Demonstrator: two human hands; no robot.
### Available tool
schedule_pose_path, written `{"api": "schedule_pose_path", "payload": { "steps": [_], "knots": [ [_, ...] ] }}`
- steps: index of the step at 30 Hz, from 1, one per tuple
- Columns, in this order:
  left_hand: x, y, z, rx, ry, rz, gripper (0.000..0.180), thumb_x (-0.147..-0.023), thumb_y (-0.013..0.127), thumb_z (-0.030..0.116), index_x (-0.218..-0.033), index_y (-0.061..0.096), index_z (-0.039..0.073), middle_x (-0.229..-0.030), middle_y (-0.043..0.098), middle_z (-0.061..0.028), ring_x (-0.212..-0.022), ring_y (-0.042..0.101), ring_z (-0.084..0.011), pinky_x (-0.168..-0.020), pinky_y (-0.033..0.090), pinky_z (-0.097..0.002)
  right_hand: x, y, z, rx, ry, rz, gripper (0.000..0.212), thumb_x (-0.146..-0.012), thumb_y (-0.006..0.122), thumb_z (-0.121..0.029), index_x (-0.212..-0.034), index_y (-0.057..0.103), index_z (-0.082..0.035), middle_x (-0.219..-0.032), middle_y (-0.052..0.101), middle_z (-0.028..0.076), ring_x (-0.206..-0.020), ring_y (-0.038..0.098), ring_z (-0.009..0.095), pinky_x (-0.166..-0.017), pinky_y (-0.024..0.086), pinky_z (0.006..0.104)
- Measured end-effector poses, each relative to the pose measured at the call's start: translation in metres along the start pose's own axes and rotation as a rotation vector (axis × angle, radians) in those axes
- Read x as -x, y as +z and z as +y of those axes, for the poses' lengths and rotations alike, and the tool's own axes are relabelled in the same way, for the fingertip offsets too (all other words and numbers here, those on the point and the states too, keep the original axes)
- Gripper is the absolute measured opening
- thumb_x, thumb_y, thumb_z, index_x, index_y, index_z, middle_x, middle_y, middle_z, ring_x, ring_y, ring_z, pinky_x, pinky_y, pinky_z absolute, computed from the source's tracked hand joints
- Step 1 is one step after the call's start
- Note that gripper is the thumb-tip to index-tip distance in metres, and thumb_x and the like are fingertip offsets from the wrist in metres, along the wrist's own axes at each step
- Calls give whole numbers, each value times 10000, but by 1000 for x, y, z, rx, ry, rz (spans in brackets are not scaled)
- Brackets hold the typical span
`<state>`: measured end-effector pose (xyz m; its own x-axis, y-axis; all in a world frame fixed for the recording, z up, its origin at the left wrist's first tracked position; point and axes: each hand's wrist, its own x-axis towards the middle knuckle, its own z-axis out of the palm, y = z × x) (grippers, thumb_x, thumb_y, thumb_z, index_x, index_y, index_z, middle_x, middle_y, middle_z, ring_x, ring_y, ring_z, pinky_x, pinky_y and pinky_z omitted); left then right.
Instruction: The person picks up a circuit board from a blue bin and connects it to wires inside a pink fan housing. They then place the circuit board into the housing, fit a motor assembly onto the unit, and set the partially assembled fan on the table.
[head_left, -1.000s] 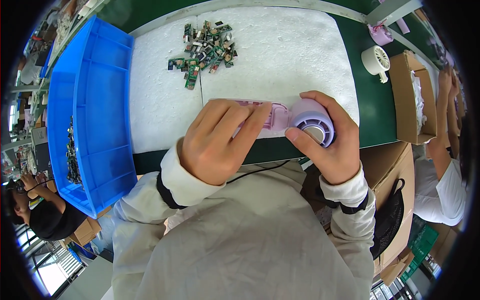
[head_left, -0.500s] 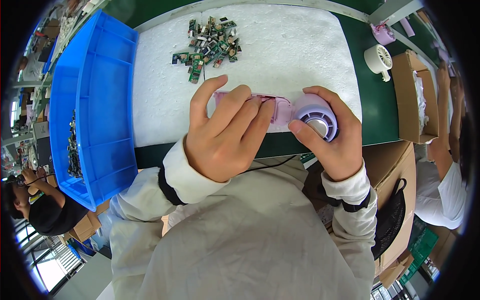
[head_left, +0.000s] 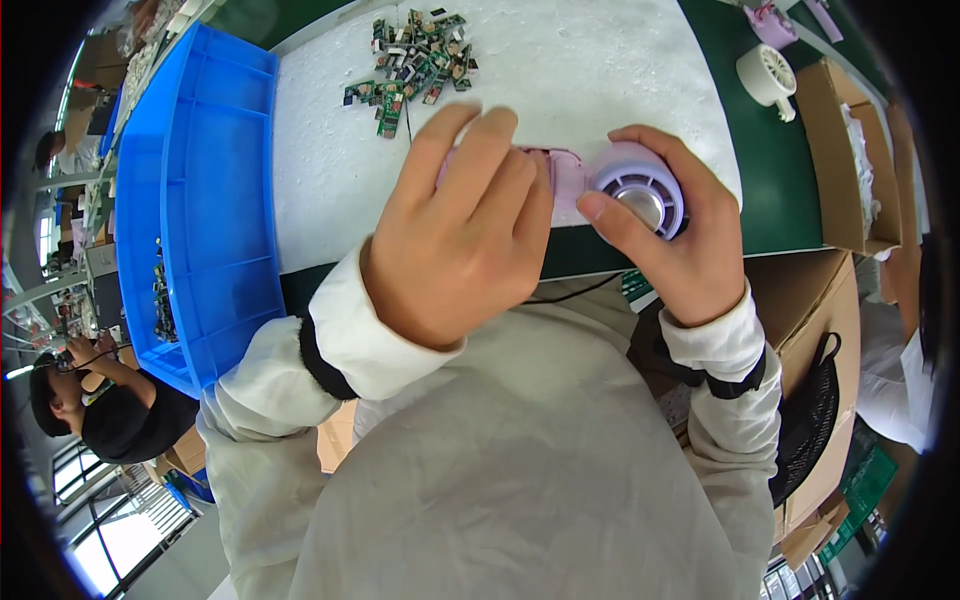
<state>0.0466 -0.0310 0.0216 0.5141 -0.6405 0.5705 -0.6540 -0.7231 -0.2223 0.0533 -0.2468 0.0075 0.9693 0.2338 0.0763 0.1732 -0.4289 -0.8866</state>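
A pink handheld fan body lies crosswise over the near edge of the white foam sheet. Its round head has a lavender slotted ring around a silvery centre. My right hand grips that head, thumb at the ring and fingers around the far side. Curled over the handle is my left hand, its fingertips at the open, hollow side; they hide most of the handle and anything small between them. Beyond my left hand, a pile of small green circuit boards rests on the foam.
A blue plastic bin with more circuit boards stands at left. On the green table at right are a white fan housing, a pink part and an open cardboard box. Other people sit at both sides.
My left hand has tilted and its fingers have curled more over the handle, covering more of it. The right hand keeps its grip on the fan head. The whole view has shifted slightly.
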Motion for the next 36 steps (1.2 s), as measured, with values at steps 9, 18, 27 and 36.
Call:
{"api": "schedule_pose_path", "payload": {
  "steps": [9,18,27,36],
  "knots": [
    [7,7,-1,37,8,-69,197,-720,689,37,-899,676,-44,-922,545,-97,-872,642,-230,-657,589,-313,1,1,9,-25,-87,5,538,-844,858,-249,-1248,631,22,-981,688,82,-883,632,143,-820,528,274],
    [11,10,-3,78,-2,-23,211,-703,699,28,-902,670,-38,-887,521,-77,-792,625,-200,-553,542,-269,4,-1,14,-60,-147,-34,562,-829,863,-203,-1284,609,7,-1024,666,75,-907,626,145,-841,516,271],
    [11,11,-6,151,-108,-12,230,-723,704,6,-951,675,5,-912,562,-78,-767,649,-203,-593,557,-281,0,-3,8,-92,-36,-60,566,-829,861,-200,-1294,608,-1,-1059,666,75,-952,620,145,-870,510,279],
    [2,-17,9,612,-511,-189,251,-840,711,-75,-1061,723,42,-941,697,-132,-804,710,-300,-696,575,-352,-13,-5,7,268,-296,435,497,-810,837,-79,-1259,642,6,-1199,652,143,-1006,657,224,-857,515,301]
  ]
}}
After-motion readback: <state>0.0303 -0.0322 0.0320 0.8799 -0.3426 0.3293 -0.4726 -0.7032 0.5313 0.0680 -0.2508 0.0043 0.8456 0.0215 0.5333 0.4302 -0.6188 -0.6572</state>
